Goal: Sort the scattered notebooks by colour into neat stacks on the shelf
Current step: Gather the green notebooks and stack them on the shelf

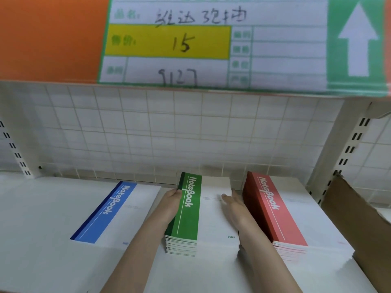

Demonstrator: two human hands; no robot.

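Green stack of notebooks [202, 210] sits mid-shelf, squeezed between both hands. Left hand [170, 203] lies flat against the spine side, fingers straight, tips near the far corner. Right hand [233, 205] presses the opposite edge, fingers mostly straight, thumb on the top cover. Neither curls round anything; both push inward to square the pile. Blue notebook [115, 212] lies to the left, apart from the green pile, looks like one copy or a very thin pile, angled slightly. Red stack [281, 214] is just beside the right hand, tall, lower copies fanned out a bit at the near end. All sit on the white shelf [38, 229]. Cardboard piece [357, 218] leans at the far right.

Risks, as I judge it: the right wrist is nearly touching the red stack, so pulling out sideways could knock its top copies askew. Uneven squeeze on the green pile could shear glossy covers and skew the pile. Near ends of green copies look stepped, so side pressure alone may not fix that edge.

Writing: "NoteBook" in white on each coloured band. Price tag [211, 43] on the shelf edge above reads handwritten "15" on the yellow field and what looks like "9127" below; handwritten Chinese characters on the top line, printed labels too blurred. White up-arrow on green at the right.
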